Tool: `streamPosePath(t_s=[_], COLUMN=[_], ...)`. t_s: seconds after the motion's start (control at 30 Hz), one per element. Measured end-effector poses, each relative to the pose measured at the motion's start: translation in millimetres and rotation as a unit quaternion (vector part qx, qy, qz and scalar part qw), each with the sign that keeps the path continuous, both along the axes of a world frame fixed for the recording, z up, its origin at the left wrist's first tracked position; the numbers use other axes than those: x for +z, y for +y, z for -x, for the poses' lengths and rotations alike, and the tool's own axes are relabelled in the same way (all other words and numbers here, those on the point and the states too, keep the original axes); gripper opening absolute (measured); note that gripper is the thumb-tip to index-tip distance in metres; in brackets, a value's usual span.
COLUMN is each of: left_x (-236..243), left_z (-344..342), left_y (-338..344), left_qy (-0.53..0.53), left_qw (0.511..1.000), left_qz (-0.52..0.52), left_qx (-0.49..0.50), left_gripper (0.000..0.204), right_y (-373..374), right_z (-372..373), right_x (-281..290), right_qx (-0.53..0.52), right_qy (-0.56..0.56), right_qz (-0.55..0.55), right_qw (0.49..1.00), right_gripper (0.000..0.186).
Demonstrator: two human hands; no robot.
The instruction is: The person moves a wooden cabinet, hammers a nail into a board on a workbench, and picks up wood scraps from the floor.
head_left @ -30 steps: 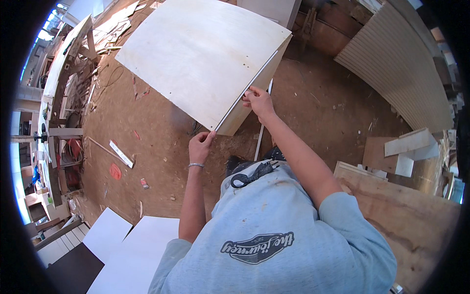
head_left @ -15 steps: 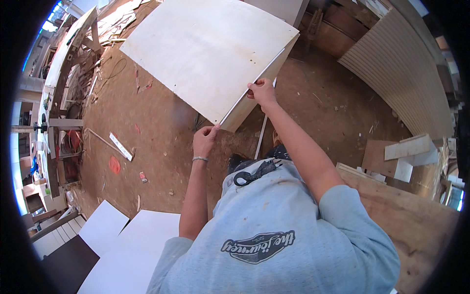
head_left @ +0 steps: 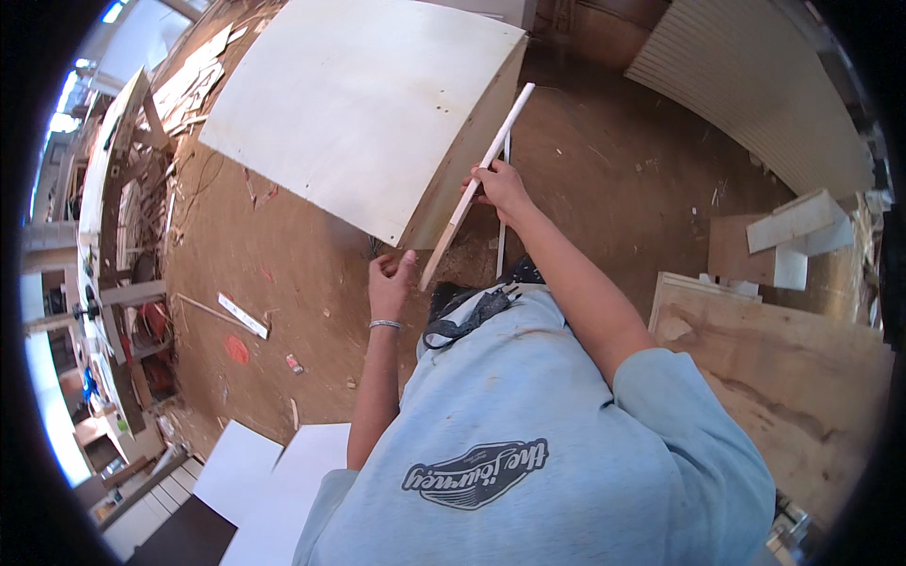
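A narrow wooden strip point(head_left: 490, 151) with a white face slants beside the box, with my right hand point(head_left: 502, 191) closed around its middle. The strip stands off the side of a large box-like panel piece point(head_left: 321, 113) with a pale top and small holes. My left hand point(head_left: 390, 283) is just below the near corner of that box, thumb and fingers apart, with nothing visible in it. The near end of the strip lies a little to the right of my left hand, apart from it. A second thin white strip point(head_left: 503, 208) shows behind my right hand.
Brown ground point(head_left: 283, 311) carries scraps, including a white offcut point(head_left: 243, 315) at left. White panels point(head_left: 274, 472) lie at lower left. A plywood sheet point(head_left: 755, 349) is at right, with a ribbed panel point(head_left: 755, 85) beyond it. A cluttered workbench point(head_left: 99, 198) stands far left.
The strip has come away from the box's top edge and moved to the right and nearer in my right hand. My left hand has let go of its near end.
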State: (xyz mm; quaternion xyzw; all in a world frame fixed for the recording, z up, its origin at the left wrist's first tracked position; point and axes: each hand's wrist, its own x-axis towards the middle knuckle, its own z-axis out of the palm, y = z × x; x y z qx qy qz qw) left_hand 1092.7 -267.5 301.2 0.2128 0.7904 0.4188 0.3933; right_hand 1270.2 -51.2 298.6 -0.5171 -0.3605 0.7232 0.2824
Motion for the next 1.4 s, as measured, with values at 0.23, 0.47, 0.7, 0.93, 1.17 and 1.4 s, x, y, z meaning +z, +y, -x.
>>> streamPosePath(t_s=[0.23, 0.47, 0.7, 0.93, 1.17, 1.4], left_x=[-5.8, -8.4, -24.6, 13.9, 12.1, 8.0], left_z=[22.8, 21.7, 51.9, 35.0, 11.8, 4.4], left_y=[48.0, 52.9, 42.7, 37.3, 2.5, 7.0], left_qy=[-0.081, -0.073, -0.095, -0.169, -0.159, -0.144], left_qw=[0.996, 0.997, 0.995, 0.984, 0.984, 0.978], left_qz=[0.012, -0.008, 0.033, 0.053, -0.056, -0.099], left_qx=[0.042, 0.000, 0.011, 0.005, 0.051, 0.118], left_gripper=[0.058, 0.055, 0.058, 0.049, 0.027, 0.037], right_y=[1.6, -26.3, -36.6, 17.9, 40.0, 28.2], right_z=[-13.3, -9.1, -0.7, 44.4, 74.4, 63.5], right_x=[-31.8, -64.8, -43.6, -33.0, -56.4, -0.3], right_qx=[-0.059, -0.036, -0.049, -0.093, -0.087, -0.069], right_qy=[0.068, 0.048, 0.110, -0.074, -0.138, -0.074], right_qz=[0.049, -0.001, -0.065, -0.161, -0.176, -0.077], right_qw=[0.995, 0.998, 0.991, 0.980, 0.971, 0.992], right_gripper=[0.017, 0.021, 0.028, 0.036, 0.031, 0.039])
